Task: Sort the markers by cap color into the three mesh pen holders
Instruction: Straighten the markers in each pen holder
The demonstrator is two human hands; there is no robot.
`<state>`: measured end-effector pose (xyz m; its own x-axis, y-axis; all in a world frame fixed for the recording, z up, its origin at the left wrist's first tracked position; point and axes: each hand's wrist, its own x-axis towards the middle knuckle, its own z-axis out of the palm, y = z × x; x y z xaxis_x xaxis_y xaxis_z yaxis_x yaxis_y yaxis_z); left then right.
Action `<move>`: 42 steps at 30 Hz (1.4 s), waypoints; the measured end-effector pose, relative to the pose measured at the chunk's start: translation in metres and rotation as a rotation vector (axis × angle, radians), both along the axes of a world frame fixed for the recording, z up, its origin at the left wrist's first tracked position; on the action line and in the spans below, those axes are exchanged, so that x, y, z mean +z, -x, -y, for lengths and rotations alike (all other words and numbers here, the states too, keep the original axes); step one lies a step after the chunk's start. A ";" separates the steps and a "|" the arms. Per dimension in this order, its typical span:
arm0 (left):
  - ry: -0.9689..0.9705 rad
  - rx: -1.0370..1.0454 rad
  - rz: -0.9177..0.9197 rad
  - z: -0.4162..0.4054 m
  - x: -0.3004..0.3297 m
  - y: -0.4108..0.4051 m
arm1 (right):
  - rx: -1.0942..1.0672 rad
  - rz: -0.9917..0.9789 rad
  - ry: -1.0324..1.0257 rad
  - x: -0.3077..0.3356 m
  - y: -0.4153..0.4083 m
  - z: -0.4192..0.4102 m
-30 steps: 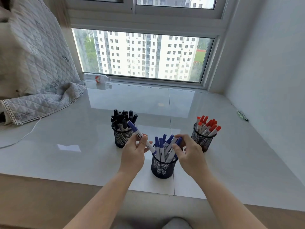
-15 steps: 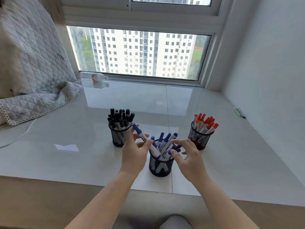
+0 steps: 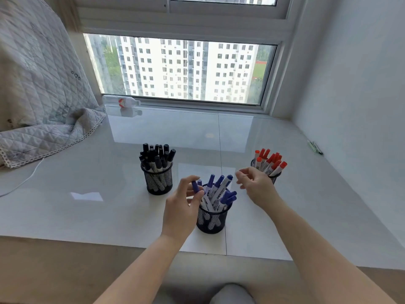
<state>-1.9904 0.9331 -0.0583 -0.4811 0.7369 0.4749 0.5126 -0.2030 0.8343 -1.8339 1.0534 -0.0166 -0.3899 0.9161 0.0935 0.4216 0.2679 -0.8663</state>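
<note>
Nearly sorted: blue marker at the middle holder

Left hand (image 3: 180, 207) pinching a blue-capped marker (image 3: 195, 187), tip down in the middle mesh holder (image 3: 211, 219) among other blue ones. Right hand (image 3: 255, 186) above, loosely curled, holding nothing. Black-capped markers (image 3: 156, 155) left, red-capped markers (image 3: 270, 161) right.

A quilted blanket (image 3: 41, 102) drapes at left, a plastic bottle (image 3: 121, 100) lies by the window (image 3: 182, 69), and a white cable (image 3: 28, 178) trails across the tile.

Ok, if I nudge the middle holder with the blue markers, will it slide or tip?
The middle holder would probably slide, since the sill looks glossy. It may tip if pushed high: the blue markers lean outward above its rim.
</note>
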 end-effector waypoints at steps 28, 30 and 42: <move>0.335 -0.178 0.315 -0.014 -0.030 -0.016 | 0.040 0.021 -0.179 0.018 0.010 -0.007; 0.361 -0.164 0.301 -0.014 -0.031 -0.016 | 0.003 -0.065 -0.197 0.024 0.005 -0.007; 0.408 -0.153 0.271 -0.015 -0.030 -0.012 | -0.289 -0.925 0.408 0.041 -0.013 -0.010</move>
<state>-1.9784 0.9485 -0.0888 -0.4194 0.9078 0.0076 0.2571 0.1107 0.9600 -1.8205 1.0638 0.0239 -0.0855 0.9919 -0.0937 -0.4493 -0.1223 -0.8849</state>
